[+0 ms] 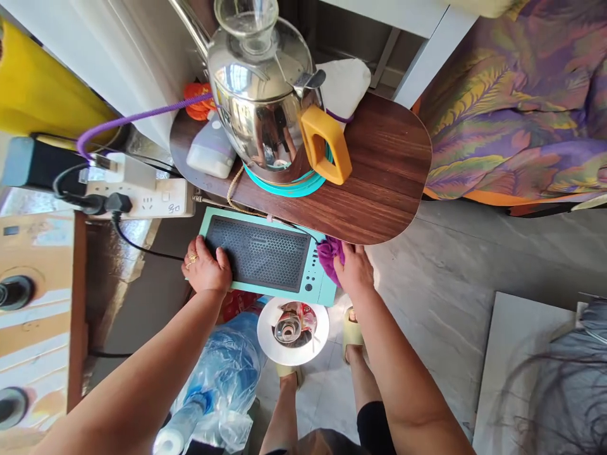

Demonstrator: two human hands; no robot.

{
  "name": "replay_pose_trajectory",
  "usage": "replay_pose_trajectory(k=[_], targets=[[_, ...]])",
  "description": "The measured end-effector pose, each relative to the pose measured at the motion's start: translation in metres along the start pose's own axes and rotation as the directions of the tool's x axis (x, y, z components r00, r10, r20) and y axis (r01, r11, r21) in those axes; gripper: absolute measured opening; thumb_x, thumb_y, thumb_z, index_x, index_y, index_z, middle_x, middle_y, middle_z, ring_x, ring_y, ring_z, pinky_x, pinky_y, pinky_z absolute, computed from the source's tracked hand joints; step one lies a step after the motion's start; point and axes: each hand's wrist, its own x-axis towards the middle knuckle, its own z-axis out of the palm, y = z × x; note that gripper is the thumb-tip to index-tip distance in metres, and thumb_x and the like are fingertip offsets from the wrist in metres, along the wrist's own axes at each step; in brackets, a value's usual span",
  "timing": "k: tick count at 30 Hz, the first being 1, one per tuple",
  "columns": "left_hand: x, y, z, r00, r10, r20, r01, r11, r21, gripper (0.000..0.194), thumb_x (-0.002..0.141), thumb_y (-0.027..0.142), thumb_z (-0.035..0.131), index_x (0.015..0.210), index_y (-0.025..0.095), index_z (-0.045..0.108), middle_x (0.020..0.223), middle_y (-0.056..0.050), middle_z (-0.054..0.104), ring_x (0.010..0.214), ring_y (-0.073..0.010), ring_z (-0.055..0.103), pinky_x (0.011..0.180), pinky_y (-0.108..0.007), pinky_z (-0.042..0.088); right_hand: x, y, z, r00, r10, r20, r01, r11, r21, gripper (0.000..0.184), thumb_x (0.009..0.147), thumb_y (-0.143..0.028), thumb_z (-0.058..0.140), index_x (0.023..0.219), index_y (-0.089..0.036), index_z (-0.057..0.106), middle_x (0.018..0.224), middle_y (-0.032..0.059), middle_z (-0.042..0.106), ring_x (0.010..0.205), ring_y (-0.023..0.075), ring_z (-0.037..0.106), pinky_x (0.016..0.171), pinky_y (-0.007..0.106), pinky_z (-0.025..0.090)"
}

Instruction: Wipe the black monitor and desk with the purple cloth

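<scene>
A mint-green computer case (258,256) with a black mesh top panel stands below the edge of the dark wooden shelf. My left hand (207,266) grips its left end, thumb on the top and fingers over the far edge. In my right hand (355,270) is a bunched purple cloth (331,258), pressed against the right end of the case beside its ports and round button. The fingertips of that hand are partly hidden. A thin black cable runs to the case near the cloth.
On the wooden shelf (384,170) stands a shiny metal kettle (265,120) with a yellow handle. A power strip (164,197) with plugs is at left. A white bin (316,356) and plastic-wrapped water bottles (227,360) stand near my feet. A patterned bedspread (512,107) hangs at right.
</scene>
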Motion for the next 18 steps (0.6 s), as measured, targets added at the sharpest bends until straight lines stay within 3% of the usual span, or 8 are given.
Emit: replay_pose_trajectory(k=[4, 8, 10, 13, 16, 18], targets=[[0.002, -0.002, 0.003, 1.000, -0.004, -0.020, 0.003, 1.000, -0.008, 0.067, 0.101, 0.035, 0.047, 0.161, 0.007, 0.037, 0.164, -0.024, 0.045, 0.147, -0.0409, 0.045, 0.122, -0.062, 0.035, -0.075, 0.010, 0.029, 0.985, -0.089, 0.149, 0.086, 0.996, 0.028, 0.065, 0.098, -0.030, 0.056, 0.162, -0.025, 0.045, 0.123, 0.0134, 0.065, 0.108, 0.0271, 0.067, 0.090, 0.034, 0.057], [0.004, -0.004, 0.008, 0.999, 0.020, -0.049, -0.021, 0.999, -0.026, 0.068, 0.099, 0.032, 0.049, 0.160, 0.005, 0.037, 0.163, -0.026, 0.045, 0.149, -0.0413, 0.044, 0.122, -0.063, 0.034, -0.173, 0.033, 0.076, 0.899, -0.169, 0.404, 0.107, 0.980, 0.170, 0.065, 0.092, -0.031, 0.058, 0.156, -0.040, 0.052, 0.127, 0.0092, 0.068, 0.108, 0.0302, 0.071, 0.092, 0.041, 0.062], [0.005, -0.003, 0.008, 0.998, 0.026, -0.058, -0.028, 0.999, -0.028, 0.067, 0.098, 0.030, 0.049, 0.159, 0.004, 0.039, 0.163, -0.026, 0.046, 0.150, -0.0408, 0.044, 0.123, -0.063, 0.034, -0.220, 0.052, 0.099, 0.872, -0.174, 0.458, 0.031, 0.952, 0.304, 0.063, 0.086, -0.032, 0.062, 0.146, -0.052, 0.059, 0.125, 0.0032, 0.072, 0.112, 0.0315, 0.072, 0.099, 0.045, 0.061], [0.004, 0.003, 0.007, 0.998, 0.033, -0.061, -0.034, 0.999, -0.008, 0.066, 0.098, 0.029, 0.048, 0.159, 0.004, 0.039, 0.162, -0.027, 0.047, 0.151, -0.0394, 0.044, 0.123, -0.061, 0.034, -0.284, 0.086, 0.127, 0.897, -0.032, 0.440, -0.189, 0.873, 0.449, 0.065, 0.082, -0.035, 0.061, 0.139, -0.067, 0.056, 0.120, -0.0025, 0.074, 0.113, 0.0327, 0.074, 0.101, 0.047, 0.062], [0.001, 0.012, 0.005, 0.997, 0.018, -0.073, -0.015, 0.999, 0.047, 0.064, 0.099, 0.030, 0.045, 0.158, 0.006, 0.040, 0.162, -0.027, 0.047, 0.150, -0.0394, 0.045, 0.122, -0.064, 0.032, -0.333, 0.118, 0.141, 0.899, 0.110, 0.423, -0.360, 0.735, 0.574, 0.064, 0.080, -0.038, 0.061, 0.130, -0.078, 0.056, 0.113, -0.0055, 0.077, 0.111, 0.0362, 0.075, 0.101, 0.053, 0.062], [-0.002, 0.019, 0.003, 0.996, -0.003, -0.086, 0.012, 0.995, 0.096, 0.061, 0.100, 0.032, 0.042, 0.156, 0.008, 0.042, 0.162, -0.025, 0.048, 0.150, -0.0399, 0.046, 0.123, -0.067, 0.029, -0.358, 0.137, 0.145, 0.902, 0.173, 0.396, -0.405, 0.658, 0.635, 0.067, 0.078, -0.039, 0.064, 0.126, -0.084, 0.052, 0.111, -0.0086, 0.077, 0.116, 0.0388, 0.074, 0.104, 0.057, 0.060]])
